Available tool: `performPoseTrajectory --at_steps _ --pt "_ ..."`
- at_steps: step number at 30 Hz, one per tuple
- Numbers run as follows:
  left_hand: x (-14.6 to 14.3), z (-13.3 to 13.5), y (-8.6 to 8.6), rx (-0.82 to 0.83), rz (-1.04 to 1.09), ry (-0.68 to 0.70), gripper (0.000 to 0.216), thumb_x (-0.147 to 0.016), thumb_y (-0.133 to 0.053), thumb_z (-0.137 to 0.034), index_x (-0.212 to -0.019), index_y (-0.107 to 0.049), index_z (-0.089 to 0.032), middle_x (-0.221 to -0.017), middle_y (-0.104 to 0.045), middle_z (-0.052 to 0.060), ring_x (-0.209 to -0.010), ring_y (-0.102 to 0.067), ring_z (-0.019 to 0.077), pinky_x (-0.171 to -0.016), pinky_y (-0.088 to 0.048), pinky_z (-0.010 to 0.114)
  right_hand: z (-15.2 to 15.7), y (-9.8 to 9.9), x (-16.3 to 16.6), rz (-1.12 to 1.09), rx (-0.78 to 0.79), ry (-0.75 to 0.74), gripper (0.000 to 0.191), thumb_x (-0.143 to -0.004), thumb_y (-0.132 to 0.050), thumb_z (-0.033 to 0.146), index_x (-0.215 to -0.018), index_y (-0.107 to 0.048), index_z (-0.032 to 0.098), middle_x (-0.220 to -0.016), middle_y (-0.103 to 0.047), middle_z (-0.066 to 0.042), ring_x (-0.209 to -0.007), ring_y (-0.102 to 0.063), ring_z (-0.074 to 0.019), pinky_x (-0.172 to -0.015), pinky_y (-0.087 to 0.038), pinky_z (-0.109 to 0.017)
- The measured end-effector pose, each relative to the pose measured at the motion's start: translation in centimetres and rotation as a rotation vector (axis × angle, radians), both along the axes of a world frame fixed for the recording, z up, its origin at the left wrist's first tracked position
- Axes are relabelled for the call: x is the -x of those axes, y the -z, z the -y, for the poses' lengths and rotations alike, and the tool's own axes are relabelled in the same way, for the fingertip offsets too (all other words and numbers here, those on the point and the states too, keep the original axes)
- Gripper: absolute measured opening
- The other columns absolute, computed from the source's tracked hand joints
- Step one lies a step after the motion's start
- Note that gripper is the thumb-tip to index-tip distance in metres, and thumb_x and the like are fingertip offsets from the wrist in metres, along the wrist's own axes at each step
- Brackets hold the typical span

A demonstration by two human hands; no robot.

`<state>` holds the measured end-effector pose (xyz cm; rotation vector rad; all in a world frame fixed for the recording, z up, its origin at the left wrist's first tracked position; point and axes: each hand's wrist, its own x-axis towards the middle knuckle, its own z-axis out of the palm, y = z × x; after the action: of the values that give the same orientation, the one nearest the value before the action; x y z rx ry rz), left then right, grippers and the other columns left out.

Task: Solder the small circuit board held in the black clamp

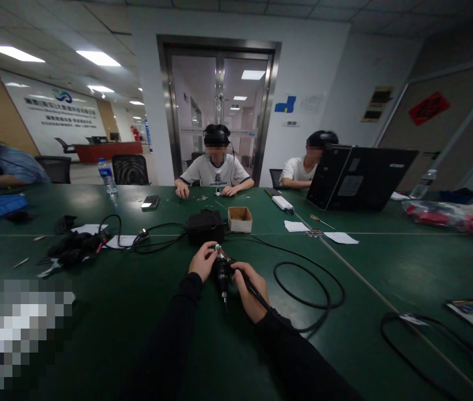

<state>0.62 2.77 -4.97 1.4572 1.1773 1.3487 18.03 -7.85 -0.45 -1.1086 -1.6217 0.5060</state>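
Observation:
A black cylindrical tool (222, 268) with a silver collar and thin metal tip, like an electric screwdriver, lies between my hands, tip towards me. At its far end is a small green-and-white part (218, 247) with a bit of red. My left hand (203, 260) is closed, thumb and fingertips pinching at that part. My right hand (253, 289) is closed round a black pen-shaped corded tool (250, 285), its front end close to the black cylinder's upper side. Whether the two tools touch I cannot tell.
Beyond my hands stand a black box (205, 225) and a small open carton (240, 219). A black cable (309, 266) loops on the right. Tangled black gear (73, 245) lies left. A laptop (359, 178) stands far right. Across the table sits a person (218, 170).

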Motion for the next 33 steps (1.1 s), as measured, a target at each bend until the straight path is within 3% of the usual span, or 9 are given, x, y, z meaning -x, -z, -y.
performPoseTrajectory --at_steps 7,17,26,33 --pt "-0.1 0.4 -0.5 0.010 0.005 -0.005 0.031 -0.085 -0.059 -0.027 -0.115 -0.060 -0.021 -0.097 -0.075 0.005 -0.095 -0.070 0.0201 -0.097 -0.050 0.035 0.0 0.2 0.0 0.001 0.002 -0.021 0.022 -0.094 -0.050 0.030 -0.101 -0.069 0.023 -0.087 -0.072 -0.001 -0.079 -0.068 -0.0164 -0.076 -0.052 -0.025" --pt "0.0 -0.1 0.1 0.000 0.017 0.005 0.032 -0.085 -0.059 -0.028 -0.116 -0.059 -0.022 -0.099 -0.075 0.006 -0.095 -0.070 0.0203 -0.097 -0.051 0.036 0.2 -0.2 0.0 -0.002 -0.007 0.009 0.021 -0.093 -0.049 0.029 -0.099 -0.069 0.023 -0.085 -0.072 -0.001 -0.077 -0.068 -0.0164 -0.077 -0.052 -0.025" --pt "-0.3 0.7 -1.0 0.014 0.027 -0.003 0.032 -0.083 -0.060 -0.027 -0.115 -0.059 -0.021 -0.095 -0.074 0.004 -0.098 -0.069 0.0199 -0.100 -0.048 0.036 0.0 0.1 -0.1 -0.003 0.002 0.039 0.022 -0.093 -0.049 0.029 -0.098 -0.069 0.023 -0.081 -0.072 -0.001 -0.074 -0.068 -0.0164 -0.073 -0.052 -0.025" --pt "-0.2 0.5 -0.8 0.000 0.015 -0.004 0.032 -0.083 -0.059 -0.027 -0.115 -0.059 -0.022 -0.095 -0.074 0.005 -0.094 -0.069 0.0206 -0.097 -0.049 0.036 0.2 -0.2 -0.1 -0.035 -0.016 0.026 0.021 -0.094 -0.049 0.030 -0.096 -0.069 0.022 -0.080 -0.071 -0.001 -0.073 -0.067 -0.0163 -0.071 -0.052 -0.024"
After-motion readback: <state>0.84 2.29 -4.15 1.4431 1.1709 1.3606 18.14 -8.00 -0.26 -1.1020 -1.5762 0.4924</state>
